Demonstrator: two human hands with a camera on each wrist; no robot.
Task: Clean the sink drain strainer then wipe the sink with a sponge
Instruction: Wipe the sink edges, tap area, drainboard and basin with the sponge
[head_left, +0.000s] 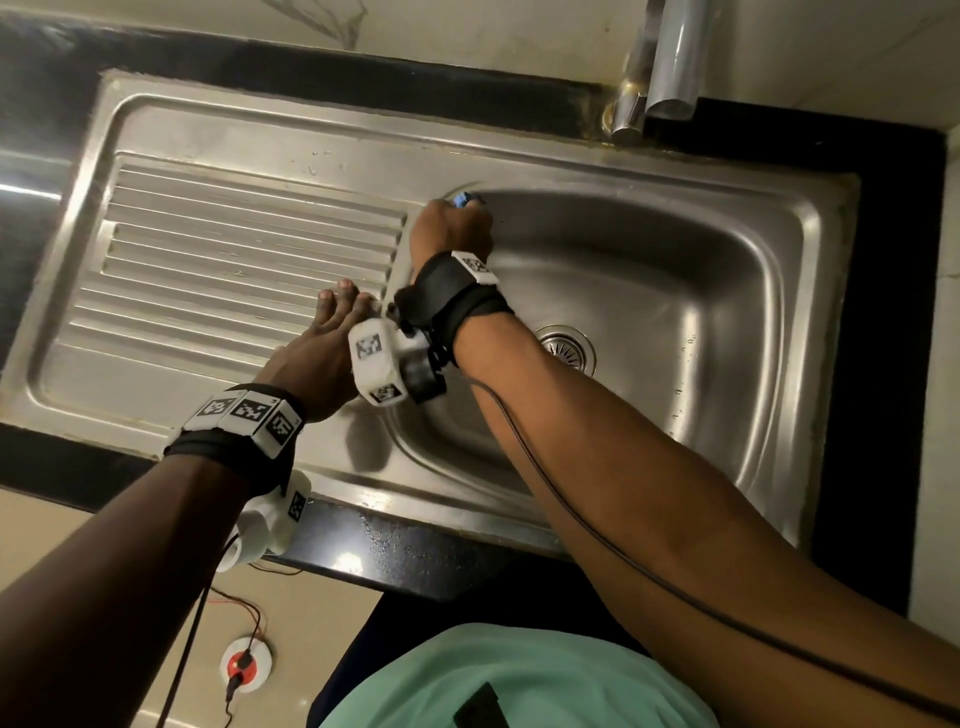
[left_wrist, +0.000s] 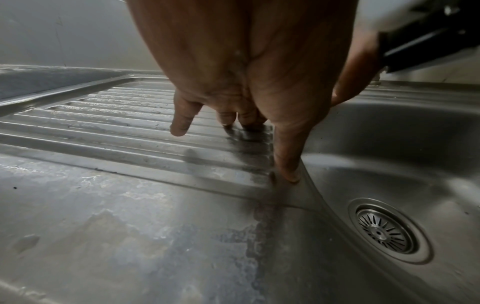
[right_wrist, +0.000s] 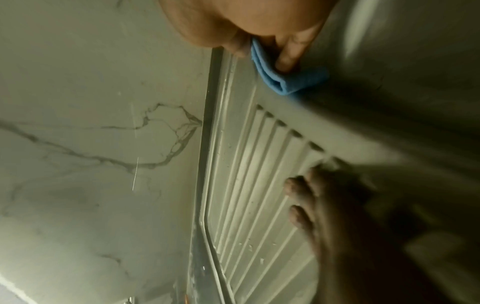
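A person leans over a stainless steel sink (head_left: 810, 244) with a ribbed draining board (head_left: 234, 249) at nine o'clock of the basin. The right hand (head_left: 452, 228) grasps a folded blue sponge cloth (right_wrist: 283, 78) and presses it against the basin's rim at the eleven o'clock corner; in the right wrist view the fingers curl over it. The left hand (head_left: 322, 353) lies released, fingers straight, with fingertips (left_wrist: 288, 170) resting on the draining board just beside the basin edge, probably as a brace. The round metal slotted drain strainer (left_wrist: 381, 232) sits seated in the drain at the basin's centre, partly hidden by the right forearm in the head view.

The step in hand looks like wiping the sink. To do it well, keep the cloth flat and folded, follow the curved rim with steady pressure, overlap strokes, and work downward toward the strainer so residue drains away.
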